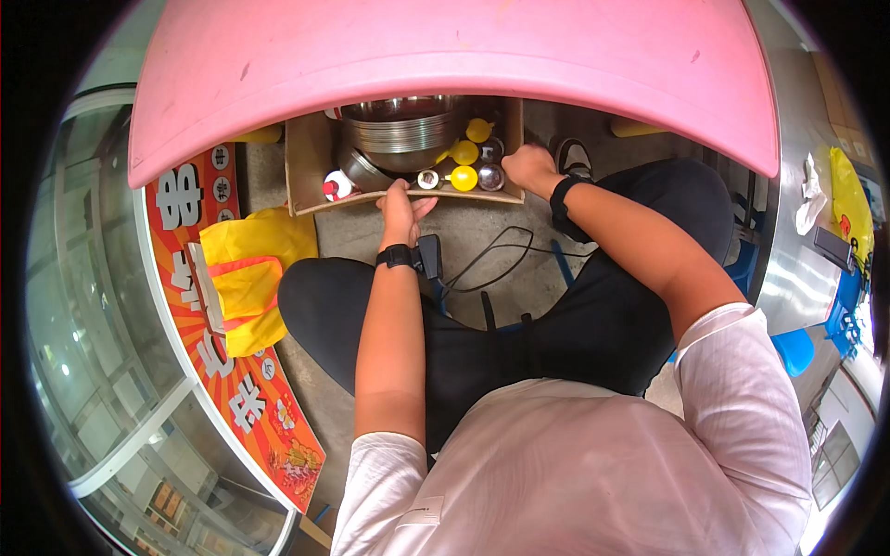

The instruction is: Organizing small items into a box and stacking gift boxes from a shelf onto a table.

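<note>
An open cardboard box (301, 163) stands on the floor, partly under a pink tabletop. Its near wall is gripped by my left hand (402, 212), with fingertips over the top edge. My right hand (528, 165) is curled at the box's right wall; whether it grips that wall is hard to tell. Inside lie stacked steel bowls (400, 132), a smaller stack of metal bowls (366, 170) tilted on its side, a white bottle with a red cap (338, 186), several yellow-capped containers (464, 178) and glass jars with metallic lids (491, 176).
The pink tabletop (452, 42) overhangs the box. At left are a yellow bag (243, 306), a red printed banner (229, 375) and a glass-fronted cabinet (104, 292). A black cable (511, 267) lies on the floor between my legs. A steel counter (799, 264) stands at right.
</note>
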Action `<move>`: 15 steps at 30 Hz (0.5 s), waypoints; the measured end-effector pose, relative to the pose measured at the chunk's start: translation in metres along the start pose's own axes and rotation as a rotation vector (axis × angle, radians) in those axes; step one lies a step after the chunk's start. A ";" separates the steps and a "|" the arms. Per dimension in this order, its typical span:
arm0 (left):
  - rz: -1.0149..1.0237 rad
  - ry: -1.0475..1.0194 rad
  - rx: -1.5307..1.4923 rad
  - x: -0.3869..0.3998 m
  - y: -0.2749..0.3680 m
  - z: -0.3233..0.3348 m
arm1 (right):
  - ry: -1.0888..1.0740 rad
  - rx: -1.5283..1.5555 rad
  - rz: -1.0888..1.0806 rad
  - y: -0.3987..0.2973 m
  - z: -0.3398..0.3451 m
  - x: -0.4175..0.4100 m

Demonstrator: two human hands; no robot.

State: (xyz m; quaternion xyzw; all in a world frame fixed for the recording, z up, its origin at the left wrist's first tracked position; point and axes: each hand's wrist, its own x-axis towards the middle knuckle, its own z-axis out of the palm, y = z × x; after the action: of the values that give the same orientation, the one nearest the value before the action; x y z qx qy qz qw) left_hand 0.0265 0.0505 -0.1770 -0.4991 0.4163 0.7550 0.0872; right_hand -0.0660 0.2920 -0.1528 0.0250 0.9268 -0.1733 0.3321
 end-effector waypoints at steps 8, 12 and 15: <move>0.017 -0.008 -0.003 0.002 -0.002 -0.001 | 0.007 -0.001 0.006 0.002 0.003 0.002; 0.030 0.044 0.008 0.002 -0.003 0.001 | 0.005 0.007 -0.007 0.003 0.005 0.004; 0.035 0.047 0.014 0.002 -0.002 0.001 | 0.008 0.010 0.007 0.003 0.005 0.005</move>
State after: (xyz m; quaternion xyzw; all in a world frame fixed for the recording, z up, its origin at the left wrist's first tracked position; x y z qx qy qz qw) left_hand 0.0264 0.0520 -0.1799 -0.5088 0.4324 0.7414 0.0677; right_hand -0.0660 0.2929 -0.1606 0.0307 0.9272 -0.1765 0.3288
